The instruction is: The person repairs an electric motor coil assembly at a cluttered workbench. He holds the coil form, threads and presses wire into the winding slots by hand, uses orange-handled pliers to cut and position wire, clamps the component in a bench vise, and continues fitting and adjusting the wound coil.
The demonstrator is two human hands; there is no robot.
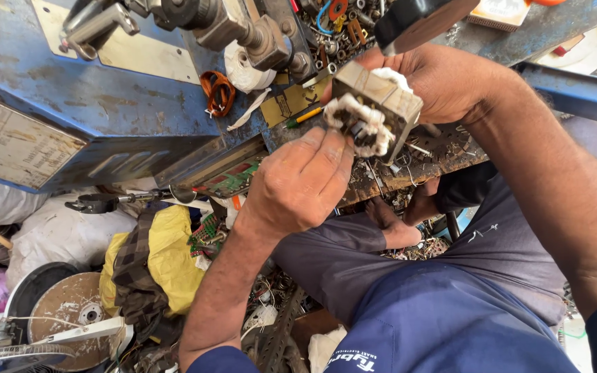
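Two hands on one small motor stator point(383, 93), held clear above the cluttered worktop point(443, 157). Gripped its square metal core in the right hand point(450, 79), with the right fingers point(376, 58) wrapped shut round the far edge. Pinched at the white-bound windings point(351, 116) on the near face with the left hand point(298, 183). Had the left fingers point(334, 148) bunched close together with the tips pressed against the binding (whether anything thin sat between them could not be told).

Just beyond the left fingers lay a green-handled screwdriver point(302, 117), and further off to their left an orange wire coil point(217, 92) on a worn blue machine body point(105, 103). Below the left wrist showed a green circuit board point(233, 179), and lower still a yellow cloth point(171, 252) among scrap on the floor.
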